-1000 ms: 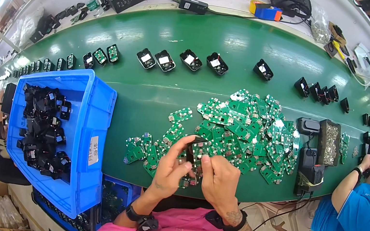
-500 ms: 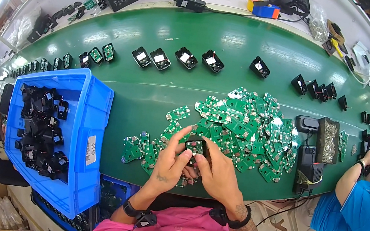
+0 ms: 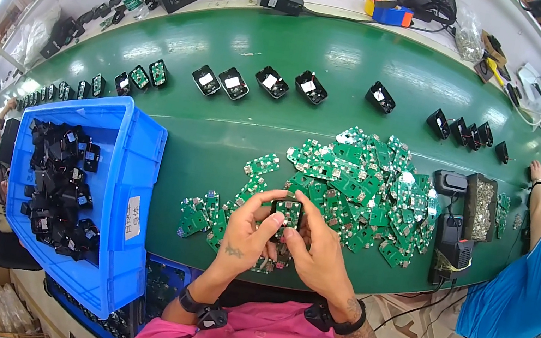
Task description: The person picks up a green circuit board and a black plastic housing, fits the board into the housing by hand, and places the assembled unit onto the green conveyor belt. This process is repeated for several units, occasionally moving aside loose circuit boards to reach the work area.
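Observation:
Between both hands, close to the bench's near edge, is a black plastic housing [image 3: 276, 205] with a green circuit board [image 3: 289, 209] in its open face. My left hand [image 3: 249, 231] grips its left side, the thumb lying along the board's edge. Closed round the right side is my right hand [image 3: 319, 249], its thumb lower down by the board. The undersides of the fingers are hidden. Just beyond and to the right spreads a heap of loose green circuit boards [image 3: 360, 191], with a smaller cluster of boards [image 3: 200, 214] left of my hands.
A blue crate [image 3: 141, 169] full of black housings stands at the left. Several open black housings [image 3: 271, 82] line the green bench [image 3: 218, 139]. At the right are a black power tool [image 3: 452, 244] and a tray of small metal parts [image 3: 481, 208]. Co-workers sit on both sides.
The board in the housing now shows more fully, and my thumbs have shifted on it. The co-worker on the right has stretched an arm forward over the bench.

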`<state>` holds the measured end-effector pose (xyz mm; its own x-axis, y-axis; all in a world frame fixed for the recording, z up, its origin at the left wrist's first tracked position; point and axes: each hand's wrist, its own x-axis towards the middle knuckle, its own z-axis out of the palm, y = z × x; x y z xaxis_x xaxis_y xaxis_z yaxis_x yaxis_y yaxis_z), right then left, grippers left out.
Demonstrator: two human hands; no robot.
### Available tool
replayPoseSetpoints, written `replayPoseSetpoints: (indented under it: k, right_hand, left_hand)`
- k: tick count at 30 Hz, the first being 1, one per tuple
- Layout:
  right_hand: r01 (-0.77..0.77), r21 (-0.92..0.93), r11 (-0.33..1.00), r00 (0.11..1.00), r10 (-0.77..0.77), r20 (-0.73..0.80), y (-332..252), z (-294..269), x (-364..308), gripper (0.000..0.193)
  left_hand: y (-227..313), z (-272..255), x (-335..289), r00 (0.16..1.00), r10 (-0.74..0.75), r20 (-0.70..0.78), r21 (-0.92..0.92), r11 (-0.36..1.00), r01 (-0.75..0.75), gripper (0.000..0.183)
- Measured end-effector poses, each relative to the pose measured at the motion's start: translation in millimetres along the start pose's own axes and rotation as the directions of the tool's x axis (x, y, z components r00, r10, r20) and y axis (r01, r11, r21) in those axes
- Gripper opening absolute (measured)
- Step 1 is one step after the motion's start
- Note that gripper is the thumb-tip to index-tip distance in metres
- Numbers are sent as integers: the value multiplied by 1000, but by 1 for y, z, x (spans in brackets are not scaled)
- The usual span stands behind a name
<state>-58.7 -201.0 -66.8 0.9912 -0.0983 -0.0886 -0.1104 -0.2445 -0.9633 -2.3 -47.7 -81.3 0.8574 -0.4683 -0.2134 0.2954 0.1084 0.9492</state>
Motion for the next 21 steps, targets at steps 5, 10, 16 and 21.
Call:
replayPoseSetpoints:
  k: [5, 10, 16, 21]
  right_hand:
    - [-11, 99, 995, 1000, 13, -19, -2, 0, -1, 56]
    - [29, 44, 999, 1000, -29, -9, -1, -5, 2, 57]
    - [9, -5, 1000, 1000, -9, -28, 1, -3, 2, 50]
    - [223, -137, 965, 963, -240, -120, 10, 8, 2, 46]
  left_hand:
    - [-2, 1, 2, 1000, -12, 22, -60, 998, 13, 42]
    - [-2, 0, 1, 998, -11, 60, -35, 999, 13, 43]
    - [2, 5, -3, 999, -6, 36, 7, 1000, 6, 43]
    - [5, 7, -6, 1000, 15, 20, 34, 999, -16, 45]
